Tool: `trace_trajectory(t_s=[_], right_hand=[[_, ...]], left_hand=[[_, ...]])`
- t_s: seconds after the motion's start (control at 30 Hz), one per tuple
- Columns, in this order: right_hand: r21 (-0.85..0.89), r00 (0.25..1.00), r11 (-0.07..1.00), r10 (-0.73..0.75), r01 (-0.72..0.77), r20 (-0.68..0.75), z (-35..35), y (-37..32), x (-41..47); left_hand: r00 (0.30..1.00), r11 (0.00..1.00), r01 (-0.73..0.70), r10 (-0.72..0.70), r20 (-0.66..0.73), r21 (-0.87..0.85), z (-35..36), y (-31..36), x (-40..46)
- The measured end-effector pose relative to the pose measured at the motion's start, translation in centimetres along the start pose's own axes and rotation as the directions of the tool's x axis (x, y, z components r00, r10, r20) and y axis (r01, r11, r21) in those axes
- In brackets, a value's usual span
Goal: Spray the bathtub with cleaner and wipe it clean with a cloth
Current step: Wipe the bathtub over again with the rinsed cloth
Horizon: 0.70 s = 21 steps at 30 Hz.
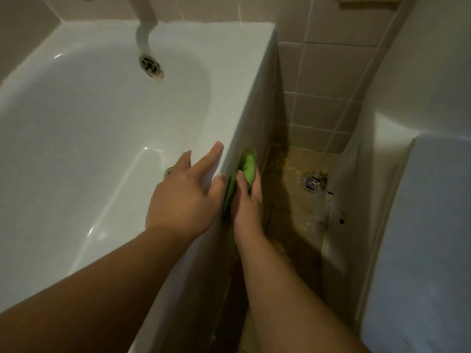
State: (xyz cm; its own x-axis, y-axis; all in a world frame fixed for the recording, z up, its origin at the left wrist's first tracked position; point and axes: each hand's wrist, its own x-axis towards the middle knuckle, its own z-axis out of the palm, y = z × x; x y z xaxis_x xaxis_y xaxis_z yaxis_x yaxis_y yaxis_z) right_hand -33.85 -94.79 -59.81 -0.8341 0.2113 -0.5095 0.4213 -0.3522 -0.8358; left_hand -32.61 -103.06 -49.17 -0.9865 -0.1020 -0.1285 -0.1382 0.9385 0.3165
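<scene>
Here, white bathtub point(76, 118) holds just a drain point(151, 67); left hand point(183, 197) fingers spread on its rim, right hand point(248, 200) fingers pinching green cloth point(246, 169) against outer side. No readable writing.

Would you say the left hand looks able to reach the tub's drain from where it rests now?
Probably yes. The left hand lies open on the bathtub rim, and the basin between it and the tub drain is unobstructed, though it would take a long forward lean.
</scene>
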Motion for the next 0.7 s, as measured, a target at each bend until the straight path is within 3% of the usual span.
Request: trace_trajectory(t_s=[0.13,0.33,0.53,0.7], right_hand=[[-0.007,0.998,0.998,0.056,-0.056,-0.001,0.0,0.0,-2.3],[0.023,0.997,0.997,-0.071,0.071,0.036,0.6,-4.2,-0.2],[-0.025,0.990,0.991,0.130,-0.131,-0.045,0.1,-1.1,-2.3],[0.011,0.995,0.995,0.099,-0.099,-0.018,0.2,-2.0,-1.9]], left_hand=[[1.000,0.999,0.005,-0.004,0.015,-0.040,0.0,0.5,2.4],[0.999,0.985,-0.038,0.035,-0.017,-0.169,-0.2,0.6,5.0],[0.999,0.985,-0.038,0.035,-0.023,-0.167,-0.9,1.5,6.5],[0.999,0.975,-0.046,0.043,-0.016,-0.219,-0.9,1.9,8.0]])
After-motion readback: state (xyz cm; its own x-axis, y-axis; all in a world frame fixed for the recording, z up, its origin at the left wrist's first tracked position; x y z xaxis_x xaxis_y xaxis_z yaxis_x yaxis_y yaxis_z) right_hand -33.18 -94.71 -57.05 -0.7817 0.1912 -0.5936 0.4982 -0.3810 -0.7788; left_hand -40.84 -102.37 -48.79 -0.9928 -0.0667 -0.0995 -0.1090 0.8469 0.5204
